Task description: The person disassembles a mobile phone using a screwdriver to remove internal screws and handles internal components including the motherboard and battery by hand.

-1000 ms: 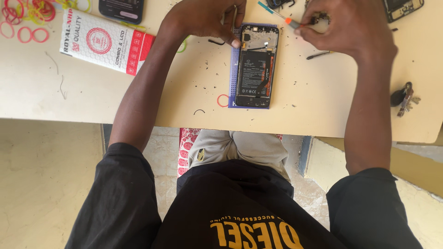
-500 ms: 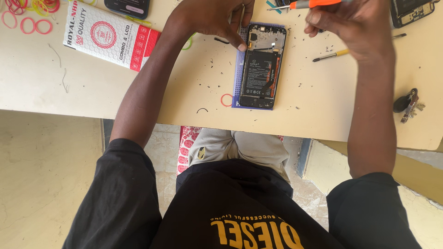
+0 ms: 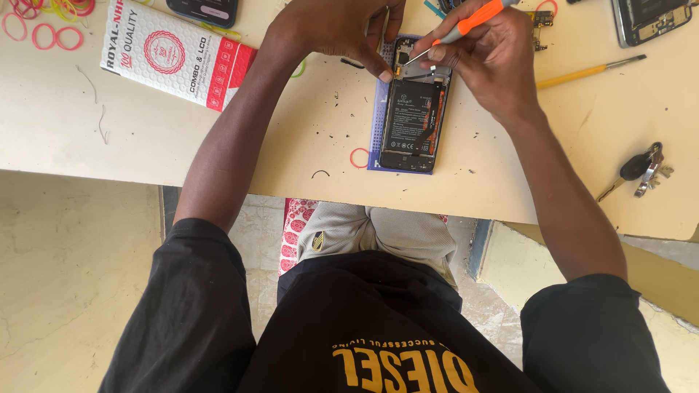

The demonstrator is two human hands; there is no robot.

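A person in a black shirt leans over a pale worktable [image 3: 182,145], working on an opened smartphone [image 3: 409,116] that lies flat with its back cover off, at about 12 o'clock from the person's lap. Nearest the table's front edge, a pink rubber band [image 3: 359,158] lies just at the phone's 8 o'clock, and a bunch of keys [image 3: 641,169] rests well away at 3 o'clock. The phone's black battery [image 3: 408,116] fills its middle. The left hand [image 3: 335,29] is half curled, fingertips pressing on the phone's upper left corner to steady it. The right hand [image 3: 495,51] is closed in a pinch around an orange-handled screwdriver [image 3: 466,22], whose thin tip meets the phone's top section. The phone looks light, stiff and fragile inside, with exposed cables and small parts; it is best held by its outer frame edges, never by the board or battery. Farther out, a yellow tool [image 3: 590,71] lies at 2 o'clock, a white and red bubble-wrap package [image 3: 175,54] at 10 o'clock, with more coloured rubber bands [image 3: 44,22] beyond, and another opened phone [image 3: 648,18] at the far right.
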